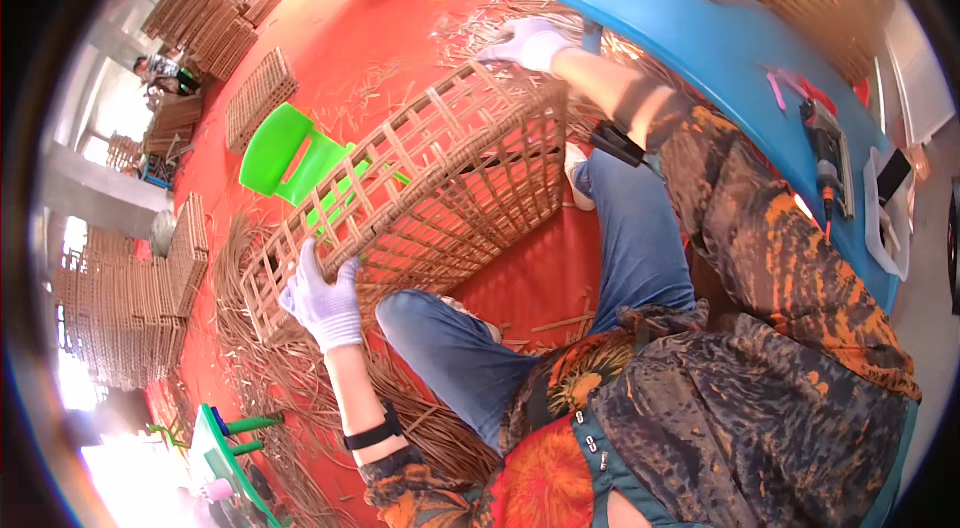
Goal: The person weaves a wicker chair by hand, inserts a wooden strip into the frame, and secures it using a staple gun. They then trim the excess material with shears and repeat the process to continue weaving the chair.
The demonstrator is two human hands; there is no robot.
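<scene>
A long, openwork brown wicker basket (470, 218) is tilted in front of my knees, its lattice side facing up. My left hand (325, 303), in a pale knitted glove, grips the rim near the basket's left end, with thumb and fingers spread around the strips. At the upper right end of the basket, my right hand (525, 43), gloved the same way, bends over the top corner and holds it. Part of its fingers is hidden. Through the lattice, a bright green plastic chair (285, 158) shows behind the basket.
To the right stands a blue table (720, 38) with a corded power tool (828, 163) and a white tray (885, 218). Loose wicker strips (420, 408) litter the red floor. Stacked wicker panels (125, 298) stand left. Another person (165, 73) is at the far left.
</scene>
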